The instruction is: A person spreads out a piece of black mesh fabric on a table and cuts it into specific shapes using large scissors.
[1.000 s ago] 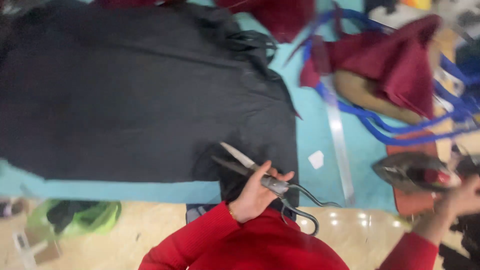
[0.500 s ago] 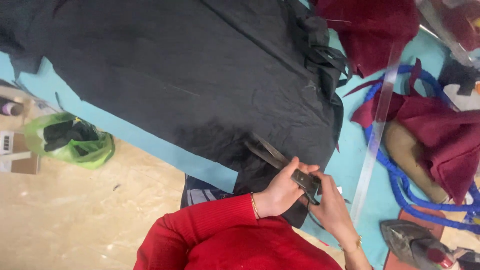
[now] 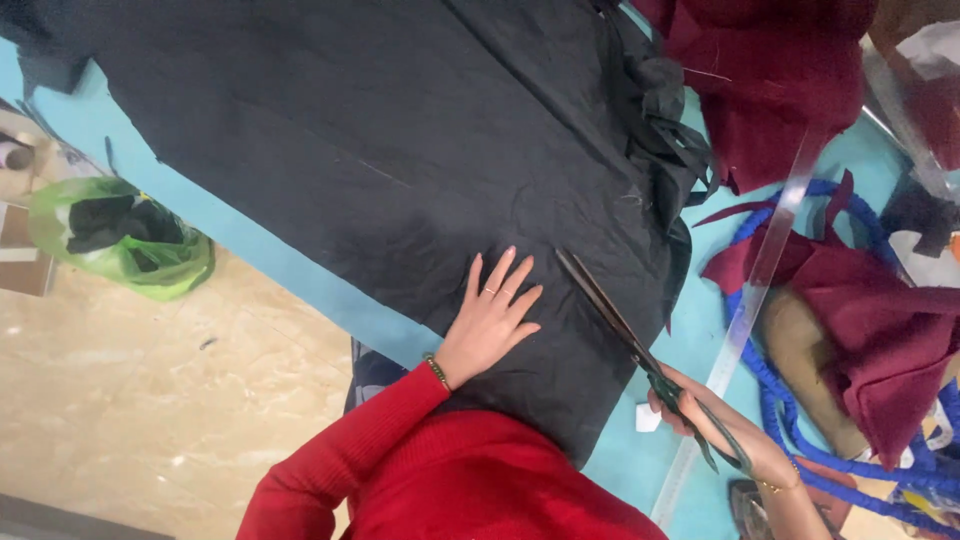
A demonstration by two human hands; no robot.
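In the head view, the left hand point(image 3: 492, 318) is lying open, fingers spread, pressing flat on the black fabric point(image 3: 400, 170) that is covering the teal table point(image 3: 640, 460). The right hand point(image 3: 715, 425) is gripping the handles of the scissors point(image 3: 625, 330), whose closed blades are resting on the fabric's right part, just beside a clear ruler point(image 3: 750, 310).

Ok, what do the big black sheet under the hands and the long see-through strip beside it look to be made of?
The black sheet looks like thin woven fabric, matte: it creases softly and bunches at its right edge. The long see-through strip looks like clear rigid plastic, probably a ruler: the teal table shows through it and its edges are straight and glossy.
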